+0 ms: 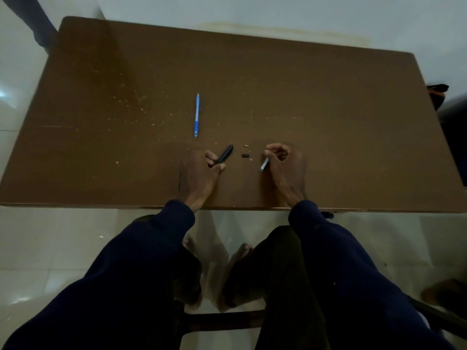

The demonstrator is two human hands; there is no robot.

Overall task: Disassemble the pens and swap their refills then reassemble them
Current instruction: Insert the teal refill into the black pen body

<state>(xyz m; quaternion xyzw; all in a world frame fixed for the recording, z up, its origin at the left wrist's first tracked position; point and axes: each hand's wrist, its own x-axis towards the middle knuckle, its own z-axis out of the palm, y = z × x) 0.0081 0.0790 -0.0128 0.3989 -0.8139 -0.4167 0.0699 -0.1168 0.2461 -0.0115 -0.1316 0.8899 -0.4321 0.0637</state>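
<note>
**Black pen in parts at the hands, blue pen lying beyond**

A black barrel is gripped at its near end by the left hand, with the fingers curled round it. Its long axis runs diagonally, and its free end points away and toward the right hand. A short grey piece is pinched between the right hand's thumb and fingertips. It is tilted on a similar diagonal, with its lower end toward the person and touching or nearly touching the table. What kind of pen part it is cannot be told.

Between the two hands a small black part lies loose, apart from both. Tan crumbs are seen just beyond it.

The blue pen lies in one piece beyond the left hand, well apart from it. Its long axis runs almost straight away from the person, with the tip toward the hands.

Both hands are placed near the table's front edge. Broad bare tabletop is left outward of each hand and beyond the blue pen.
</note>
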